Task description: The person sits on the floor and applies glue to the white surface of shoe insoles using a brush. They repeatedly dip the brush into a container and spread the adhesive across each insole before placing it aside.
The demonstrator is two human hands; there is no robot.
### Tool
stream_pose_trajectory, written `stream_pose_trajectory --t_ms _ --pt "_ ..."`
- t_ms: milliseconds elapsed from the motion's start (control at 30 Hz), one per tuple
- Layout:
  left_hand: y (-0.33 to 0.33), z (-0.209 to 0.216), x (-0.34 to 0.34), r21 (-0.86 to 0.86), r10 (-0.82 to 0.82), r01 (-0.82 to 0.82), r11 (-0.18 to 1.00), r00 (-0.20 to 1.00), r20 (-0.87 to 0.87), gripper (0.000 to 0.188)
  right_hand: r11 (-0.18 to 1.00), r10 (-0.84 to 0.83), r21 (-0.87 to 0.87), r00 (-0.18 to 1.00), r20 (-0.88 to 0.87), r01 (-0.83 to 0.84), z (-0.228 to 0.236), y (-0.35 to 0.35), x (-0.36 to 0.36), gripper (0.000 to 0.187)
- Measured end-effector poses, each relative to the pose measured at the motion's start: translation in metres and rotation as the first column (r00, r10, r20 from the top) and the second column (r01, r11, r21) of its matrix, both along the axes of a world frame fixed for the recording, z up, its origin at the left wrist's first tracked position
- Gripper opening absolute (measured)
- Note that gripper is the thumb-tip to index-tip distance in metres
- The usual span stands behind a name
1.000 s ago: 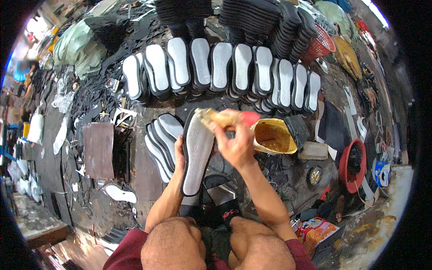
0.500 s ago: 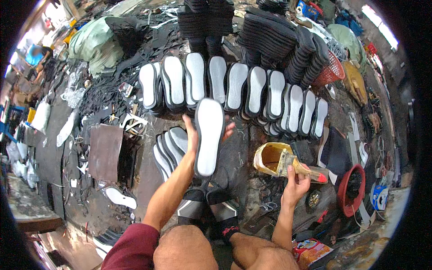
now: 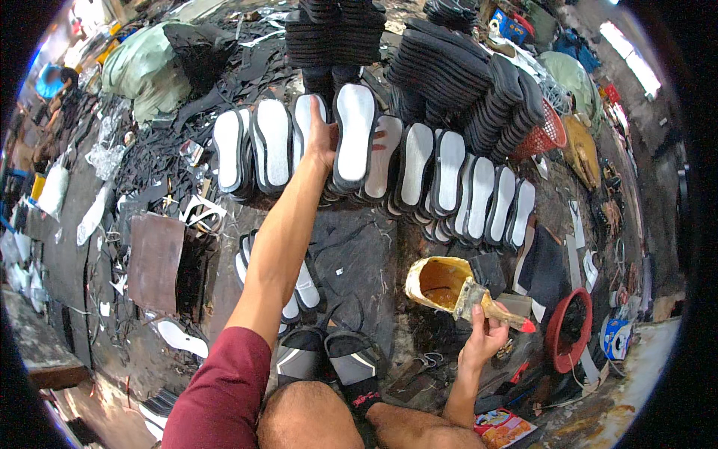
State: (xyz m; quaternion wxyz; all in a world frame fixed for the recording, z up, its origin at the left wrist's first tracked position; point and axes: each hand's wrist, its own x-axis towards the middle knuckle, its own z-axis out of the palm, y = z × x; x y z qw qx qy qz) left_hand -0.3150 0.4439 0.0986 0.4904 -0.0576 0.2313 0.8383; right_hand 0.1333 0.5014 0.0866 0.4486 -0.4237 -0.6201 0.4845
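My left hand (image 3: 323, 144) reaches out to the row and grips a shoe sole (image 3: 354, 131) with a white face and black edge. Its thumb is on the left side and its fingertips show past the right side. The palm is hidden beneath. Other white-faced soles (image 3: 271, 142) lie in stacks to both sides of it. At the right, my right hand (image 3: 485, 338) is closed round the handle of a flat paintbrush (image 3: 490, 305) with a red handle tip. The bristles are by the lip of a yellow, glue-crusted tub (image 3: 413, 284) with amber liquid inside.
Tall stacks of black soles (image 3: 441, 63) stand behind the row. More soles (image 3: 307, 288) lie under my left forearm, near my sandals (image 3: 351, 359). A red basin (image 3: 555, 337) is at the right, a brown sheet (image 3: 155, 258) at the left. Black scraps (image 3: 168, 150) litter the floor.
My left hand has carried the sole away from me, from above my feet to the row. My right hand still holds the brush by the tub.
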Motion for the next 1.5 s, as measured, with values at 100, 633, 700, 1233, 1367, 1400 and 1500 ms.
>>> stream_pose_trajectory --t_ms 100,633,700,1233,1367,1400,1500 --pt "-0.054 -0.063 -0.079 -0.346 0.019 -0.076 0.935 0.986 -0.165 0.1 0.997 0.066 -0.043 0.993 -0.094 -0.07 0.003 -0.013 -0.025 0.039" --pt "-0.231 -0.144 0.169 -0.488 -0.73 -0.864 -0.125 0.413 -0.544 0.101 0.981 0.104 -0.136 0.969 -0.224 -0.136 -0.006 -0.045 -0.03 0.028" --pt "-0.241 -0.145 0.157 -0.56 -0.699 -0.827 -0.053 0.431 -0.571 0.092 0.973 0.222 0.078 0.972 -0.073 -0.216 -0.006 -0.048 -0.038 0.026" --pt "-0.224 -0.019 0.168 -0.256 0.551 -0.602 0.757 0.798 -0.246 0.023 0.658 0.606 -0.241 0.692 -0.394 -0.713 0.008 -0.103 -0.107 0.055" --pt "-0.195 -0.003 0.205 -0.233 0.592 -0.654 0.72 0.753 -0.287 0.059 0.722 0.524 -0.266 0.756 -0.392 -0.638 0.018 -0.142 -0.149 0.074" --pt "-0.202 -0.001 0.211 -0.36 0.569 -0.666 0.653 0.745 -0.347 0.078 0.747 0.481 -0.209 0.73 -0.486 -0.631 0.03 -0.139 -0.157 0.072" --pt "-0.229 -0.029 0.22 -0.31 0.205 -0.928 0.209 0.351 -0.913 0.124 0.687 0.726 0.127 0.67 -0.156 -0.715 0.053 -0.106 -0.157 0.061"
